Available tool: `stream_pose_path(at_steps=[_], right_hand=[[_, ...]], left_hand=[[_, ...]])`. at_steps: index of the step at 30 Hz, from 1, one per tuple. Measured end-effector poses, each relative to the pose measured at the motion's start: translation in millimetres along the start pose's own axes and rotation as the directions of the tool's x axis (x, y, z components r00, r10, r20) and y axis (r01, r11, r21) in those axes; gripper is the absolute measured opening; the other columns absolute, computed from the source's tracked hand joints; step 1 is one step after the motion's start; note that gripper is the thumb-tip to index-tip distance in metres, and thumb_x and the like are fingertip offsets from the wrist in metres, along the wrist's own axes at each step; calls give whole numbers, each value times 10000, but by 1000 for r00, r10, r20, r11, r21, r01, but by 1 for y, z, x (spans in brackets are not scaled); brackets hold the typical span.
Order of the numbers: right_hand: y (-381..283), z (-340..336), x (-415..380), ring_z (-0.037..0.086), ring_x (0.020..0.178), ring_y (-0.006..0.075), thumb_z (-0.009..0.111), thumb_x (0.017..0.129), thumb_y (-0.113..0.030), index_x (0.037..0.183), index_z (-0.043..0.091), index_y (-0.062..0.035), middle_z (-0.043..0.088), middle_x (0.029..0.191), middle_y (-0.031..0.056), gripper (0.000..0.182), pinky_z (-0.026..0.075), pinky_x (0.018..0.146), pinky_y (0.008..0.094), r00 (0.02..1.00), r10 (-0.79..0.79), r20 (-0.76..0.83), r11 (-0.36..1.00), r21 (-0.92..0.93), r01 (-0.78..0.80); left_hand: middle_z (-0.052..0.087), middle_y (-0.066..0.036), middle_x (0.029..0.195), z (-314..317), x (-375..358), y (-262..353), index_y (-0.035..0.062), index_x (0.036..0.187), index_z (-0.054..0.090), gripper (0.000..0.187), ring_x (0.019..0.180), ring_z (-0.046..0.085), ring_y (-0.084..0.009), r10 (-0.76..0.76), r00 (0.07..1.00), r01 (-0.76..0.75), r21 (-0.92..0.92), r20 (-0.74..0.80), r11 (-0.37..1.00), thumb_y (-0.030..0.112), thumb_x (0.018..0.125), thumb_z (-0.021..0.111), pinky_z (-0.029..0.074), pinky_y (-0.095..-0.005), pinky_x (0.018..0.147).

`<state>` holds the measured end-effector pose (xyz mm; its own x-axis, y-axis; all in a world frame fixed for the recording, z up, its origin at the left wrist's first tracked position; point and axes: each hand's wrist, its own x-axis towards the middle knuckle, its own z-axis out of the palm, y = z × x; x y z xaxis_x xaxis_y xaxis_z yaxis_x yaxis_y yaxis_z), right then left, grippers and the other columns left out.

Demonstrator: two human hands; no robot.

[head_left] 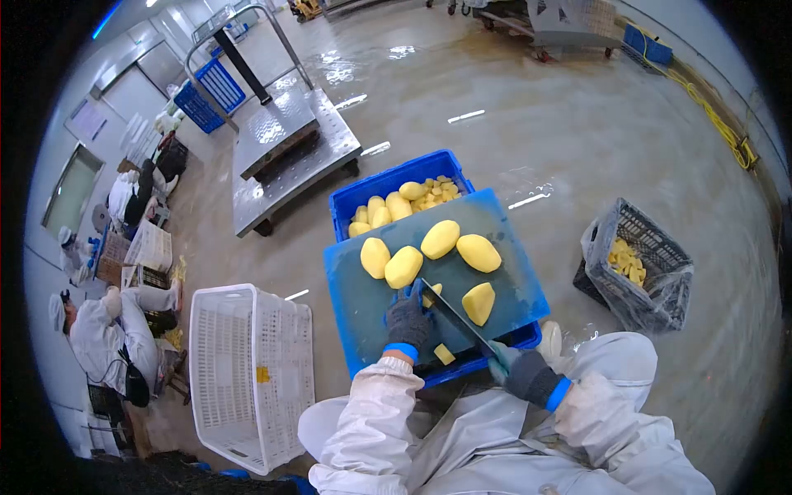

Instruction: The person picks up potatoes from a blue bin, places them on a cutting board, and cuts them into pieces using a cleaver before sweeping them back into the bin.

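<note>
My right hand [530, 378], in a dark glove with a blue cuff, grips the handle of a knife [459, 316]. Its long blade slants across a blue-green cutting board [355, 318]. My left hand [407, 320], gloved likewise, is closed beside the blade's tip, its fingers against a small potato piece [428, 301] partly hidden by hand and knife. Several peeled potatoes [403, 266] lie beyond the left hand. A cut potato [478, 304] sits right of the blade, and a loose chunk [444, 355] lies near the board's front edge.
Under the board, a blue crate [346, 202] holds potatoes and cut chunks. A white basket [285, 363] stands left; a plastic-lined dark crate [668, 289] with pieces stands right. Beyond are a metal platform cart [301, 165] and wet floor. Other people in white [107, 338] work at far left.
</note>
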<state>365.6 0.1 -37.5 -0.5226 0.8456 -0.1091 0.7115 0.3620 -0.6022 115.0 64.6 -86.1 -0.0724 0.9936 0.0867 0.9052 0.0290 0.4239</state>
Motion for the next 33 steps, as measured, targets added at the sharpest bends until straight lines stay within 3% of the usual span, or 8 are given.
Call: stream_pose_path(at_steps=[3, 6, 11, 13, 20, 25, 31, 33], right_hand=[[-11, -22, -24, 593, 640, 369, 554, 826, -207, 1107, 520, -52, 606, 762, 176, 323, 469, 559, 441, 991, -61, -115, 988, 131, 76], [-12, -41, -41, 578, 635, 373, 559, 815, -181, 1122, 486, -69, 593, 772, 185, 335, 453, 533, 448, 990, 125, 71, 957, 253, -139], [-1, -39, -59, 575, 596, 345, 560, 816, -195, 1082, 469, -83, 573, 714, 158, 302, 431, 489, 447, 988, 56, 143, 996, 64, -66], [0, -38, -64, 574, 582, 334, 559, 818, -202, 1073, 463, -87, 565, 694, 146, 295, 424, 475, 446, 984, 66, 164, 997, -41, -60], [3, -48, -70, 588, 596, 279, 503, 863, -241, 1028, 480, -126, 551, 661, 99, 203, 425, 464, 408, 989, -52, 141, 993, -96, 66], [-8, -78, -60, 566, 555, 204, 379, 946, -383, 928, 540, -125, 562, 630, 42, 305, 444, 494, 332, 897, 196, 395, 976, 9, -217], [-8, -92, -79, 577, 543, 208, 525, 878, -289, 1029, 561, -101, 569, 621, 81, 243, 450, 515, 346, 988, -116, 100, 993, 24, 114], [-6, -91, -86, 572, 543, 208, 544, 862, -258, 1059, 560, -90, 576, 637, 93, 260, 450, 518, 338, 998, -18, 53, 993, 115, 11]], left_hand=[[499, -183, 1179, -3, 7, 5, 132, 1271, 465, 563, 1082, 490, -369, 64, 988, -72, 52, 144, 996, 164, 732, 623, 422, -474, 880], [491, -193, 1182, -13, 13, 20, 145, 1281, 458, 565, 1099, 476, -370, 123, 951, -166, 133, 284, 977, 171, 737, 606, 409, -485, 892], [495, -199, 1165, -13, -20, 22, 123, 1230, 503, 503, 1076, 479, -371, 174, 904, -252, 159, 391, 954, 190, 738, 582, 393, -485, 900], [497, -200, 1160, 1, -50, 10, 81, 1164, 537, 446, 1060, 479, -379, 326, 923, -348, 79, 207, 934, 174, 730, 574, 384, -484, 901], [516, -200, 1142, 3, -106, 8, 65, 1121, 547, 384, 1047, 492, -377, 257, 935, -300, 154, 245, 942, 135, 743, 545, 406, -478, 876], [537, -191, 1130, -27, -82, -10, 71, 1156, 531, 368, 1036, 507, -389, 262, 965, -249, -298, 3, 921, 115, 791, 545, 421, -443, 891], [540, -198, 1125, 11, -81, -33, 97, 1169, 529, 347, 1016, 507, -406, 328, 901, -299, -141, 286, 944, 148, 826, 547, 414, -456, 894], [556, -188, 1109, -11, -82, 1, 83, 1141, 547, 303, 1036, 512, -388, 279, 914, -230, -190, 295, 954, 171, 850, 537, 422, -443, 890]])
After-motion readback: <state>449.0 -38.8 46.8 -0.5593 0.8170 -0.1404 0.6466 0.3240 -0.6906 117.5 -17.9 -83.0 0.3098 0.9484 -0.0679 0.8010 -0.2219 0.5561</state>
